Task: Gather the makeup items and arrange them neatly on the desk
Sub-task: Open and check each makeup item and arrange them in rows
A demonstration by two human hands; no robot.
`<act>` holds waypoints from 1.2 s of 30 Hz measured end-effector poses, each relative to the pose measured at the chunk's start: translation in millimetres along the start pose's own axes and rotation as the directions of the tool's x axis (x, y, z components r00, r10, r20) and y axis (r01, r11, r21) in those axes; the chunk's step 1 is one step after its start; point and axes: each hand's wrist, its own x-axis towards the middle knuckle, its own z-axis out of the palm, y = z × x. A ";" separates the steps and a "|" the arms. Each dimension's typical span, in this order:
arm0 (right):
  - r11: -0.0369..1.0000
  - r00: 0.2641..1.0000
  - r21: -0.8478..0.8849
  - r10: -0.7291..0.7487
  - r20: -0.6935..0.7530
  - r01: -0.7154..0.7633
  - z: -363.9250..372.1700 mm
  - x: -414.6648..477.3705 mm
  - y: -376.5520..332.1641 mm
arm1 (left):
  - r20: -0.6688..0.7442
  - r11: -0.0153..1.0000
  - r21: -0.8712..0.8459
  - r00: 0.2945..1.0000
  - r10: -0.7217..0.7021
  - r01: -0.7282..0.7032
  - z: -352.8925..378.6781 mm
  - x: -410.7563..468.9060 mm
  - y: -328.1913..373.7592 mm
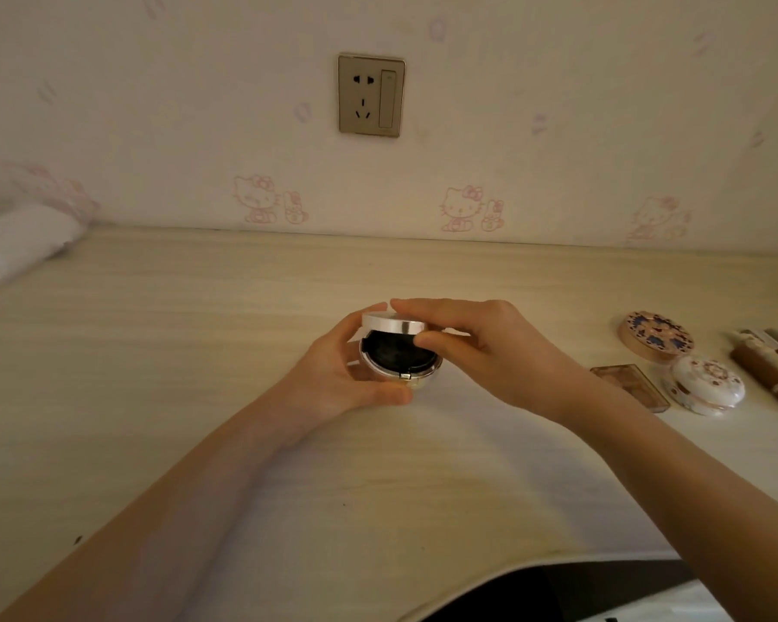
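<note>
Silver-rimmed round compact [398, 352] sits mid-desk, held just above the pale wood desk [198, 352] by both hands. Left hand [333, 379] cups the base, fingers curled round it; right hand [481, 347] pinches the lid [394, 324], which stands partly open. Inside the base: a dark insert, likely a puff or cushion, hard to tell. Task looks about midway: at the right edge a loose cluster already lies close together, namely a patterned round compact [656, 336], a white floral compact [706, 384], a flat clear-lidded palette [629, 384] and brown tube items [769, 365]. This compact is not yet among them. White bundle [19, 244] lies far left.
</note>
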 end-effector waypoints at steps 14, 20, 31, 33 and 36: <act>0.995 0.995 -0.021 -0.092 0.024 0.093 12.9 -22.7 12.5 | 0.121 0.888 0.444 0.990 0.072 -0.119 -1.3 2.2 -5.3; 0.998 0.999 0.018 -0.054 0.005 0.054 23.0 -30.7 24.0 | 0.152 0.774 0.611 0.984 0.095 -0.169 0.2 0.3 -3.4; 0.999 0.998 -0.017 -0.035 0.046 0.036 28.9 -30.5 27.7 | 0.086 0.767 0.639 0.996 0.001 -0.056 -13.5 -0.4 -3.2; 0.999 0.998 -0.042 -0.009 0.061 0.012 28.3 -29.2 29.0 | 0.050 0.799 0.601 0.999 0.007 -0.036 -15.2 -3.8 -3.4; 0.997 0.997 -0.067 -0.021 0.078 0.026 25.6 -26.4 28.6 | 0.022 0.813 0.581 1.000 0.021 -0.030 -12.9 -6.3 -4.2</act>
